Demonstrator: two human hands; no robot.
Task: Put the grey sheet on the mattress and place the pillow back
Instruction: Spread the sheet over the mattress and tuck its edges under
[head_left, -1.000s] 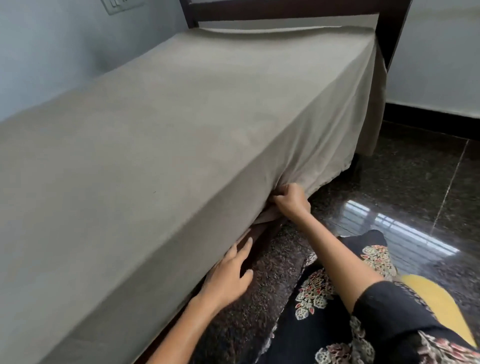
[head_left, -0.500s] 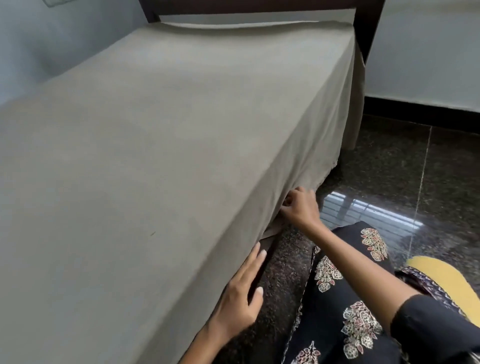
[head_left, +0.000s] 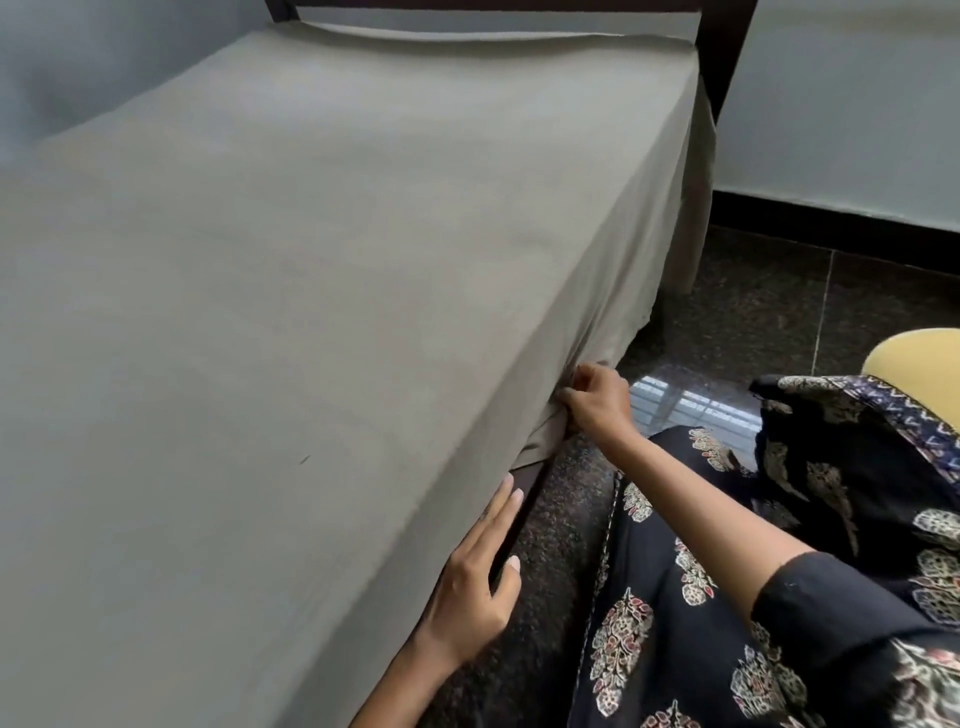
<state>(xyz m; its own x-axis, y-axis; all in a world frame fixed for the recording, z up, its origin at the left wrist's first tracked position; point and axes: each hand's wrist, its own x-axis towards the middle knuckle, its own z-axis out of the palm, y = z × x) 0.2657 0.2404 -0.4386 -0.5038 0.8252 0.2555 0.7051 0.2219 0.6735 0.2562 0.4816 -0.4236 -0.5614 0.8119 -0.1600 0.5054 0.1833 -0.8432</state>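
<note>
Grey sheet (head_left: 291, 291) covers the mattress, side hem hanging. Right hand (head_left: 597, 400) pinches the hem at the bed's lower edge; left hand (head_left: 475, 587) lies flat against the sheet's side, fingers straight. Hard tugging risks dragging the smoothed top askew.

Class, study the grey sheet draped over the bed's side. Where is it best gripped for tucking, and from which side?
I would pinch the loose hem of the grey sheet just beyond the right hand, coming in low from over the floor. There the cloth hangs free in folds, while nearer the left hand it lies taut and flat.
</note>
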